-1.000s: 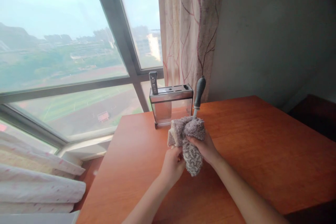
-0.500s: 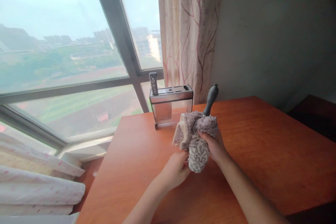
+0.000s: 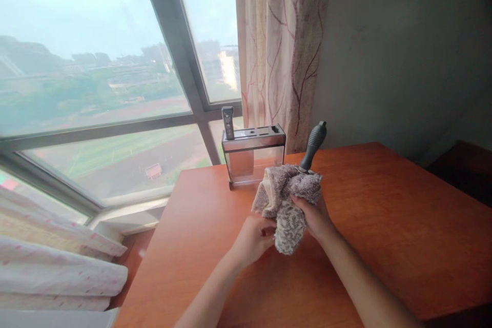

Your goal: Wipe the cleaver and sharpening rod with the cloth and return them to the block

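Observation:
A fluffy grey-brown cloth (image 3: 291, 228) is bunched around a tool above the table. Only the tool's dark grey ribbed handle (image 3: 314, 144) sticks out, tilted up and to the right; its kind cannot be made out because the cloth hides the other end. My right hand (image 3: 313, 215) is closed around the cloth from the right, the thumb pressed on top below the handle. On the lower left, my left hand (image 3: 253, 238) has its fingers curled in at the cloth's edge, partly hidden. Behind the cloth stands a clear-sided knife block (image 3: 253, 141), with one grey-handled item (image 3: 227, 122) upright in its left slot.
The reddish-brown wooden table (image 3: 384, 215) spreads under my hands, its left edge near the window (image 3: 115, 87). A patterned curtain (image 3: 284, 51) hangs behind the knife block. Lighter curtain folds (image 3: 57, 271) lie at the lower left. A grey wall (image 3: 392, 56) rises at the right.
My left hand has shifted slightly left, its fingers a little more loosely curled. The cloth and handle stay in my right hand. The whole view has moved slightly.

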A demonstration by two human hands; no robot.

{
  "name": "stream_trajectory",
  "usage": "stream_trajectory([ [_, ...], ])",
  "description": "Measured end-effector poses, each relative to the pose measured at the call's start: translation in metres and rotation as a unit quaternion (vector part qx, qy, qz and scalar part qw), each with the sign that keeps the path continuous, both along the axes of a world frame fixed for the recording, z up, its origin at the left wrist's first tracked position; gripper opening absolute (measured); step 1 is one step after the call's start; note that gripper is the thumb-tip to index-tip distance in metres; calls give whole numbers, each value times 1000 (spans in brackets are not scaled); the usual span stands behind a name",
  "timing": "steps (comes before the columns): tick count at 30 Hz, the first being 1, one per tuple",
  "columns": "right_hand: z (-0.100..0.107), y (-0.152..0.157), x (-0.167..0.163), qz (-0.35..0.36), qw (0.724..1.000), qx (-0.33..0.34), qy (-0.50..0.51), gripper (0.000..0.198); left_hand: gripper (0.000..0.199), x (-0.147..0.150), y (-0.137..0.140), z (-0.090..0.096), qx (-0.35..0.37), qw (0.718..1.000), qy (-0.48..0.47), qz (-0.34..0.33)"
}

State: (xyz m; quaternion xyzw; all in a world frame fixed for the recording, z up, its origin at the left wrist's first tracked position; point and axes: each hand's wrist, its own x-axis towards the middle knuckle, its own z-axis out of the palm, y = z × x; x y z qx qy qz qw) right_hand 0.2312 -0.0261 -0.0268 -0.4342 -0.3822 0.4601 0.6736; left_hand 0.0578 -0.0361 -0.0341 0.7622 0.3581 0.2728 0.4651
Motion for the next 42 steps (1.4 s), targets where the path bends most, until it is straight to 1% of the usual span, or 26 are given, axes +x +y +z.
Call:
stream_trajectory([
  [4,6,-2,-8,11,999,11,-39,25,20,4,-1,-8,26,996,15,89],
  [6,9,-3,-10,16,999,9,-51,25,17,5,-2,-10,36,993,22,112],
  [7,9,-3,-10,16,999,7,-52,24,16,5,-2,-10,38,993,27,112],
  [9,8,-3,-8,14,999,6,-47,25,12,5,-3,-8,40,995,39,84],
  [11,6,-1,-3,18,999,6,-38,25,9,5,-5,-3,45,997,44,32],
  [13,4,0,2,30,999,7,-33,25,11,4,-7,2,51,998,43,-22],
  [15,4,0,6,38,999,9,-26,26,14,3,-8,5,62,995,55,-53],
  [18,8,0,9,23,1000,9,4,29,14,2,-9,7,83,991,88,-56],
  [23,13,1,7,7,995,-24,98,29,16,3,-9,3,83,990,88,-69],
  [25,11,2,6,8,994,-27,102,29,16,4,-8,-1,97,988,113,-44],
  [28,6,2,2,14,998,-23,62,28,12,8,-8,-9,133,979,153,30],
  [32,3,-2,-9,45,998,2,-46,24,13,12,-8,-15,166,975,106,104],
  [34,4,-3,-12,65,993,17,-94,21,14,11,-8,-15,169,975,91,115],
  [36,5,-4,-13,73,990,26,-120,19,14,9,-7,-11,178,973,112,93],
  [38,6,-5,-11,65,989,29,-126,19,12,5,-6,-6,202,965,163,48],
  [40,6,-5,-10,52,992,21,-111,21,8,0,-6,2,231,950,208,9],
  [42,6,-5,-9,39,996,4,-76,24,5,-6,-7,10,257,945,204,-14],
])
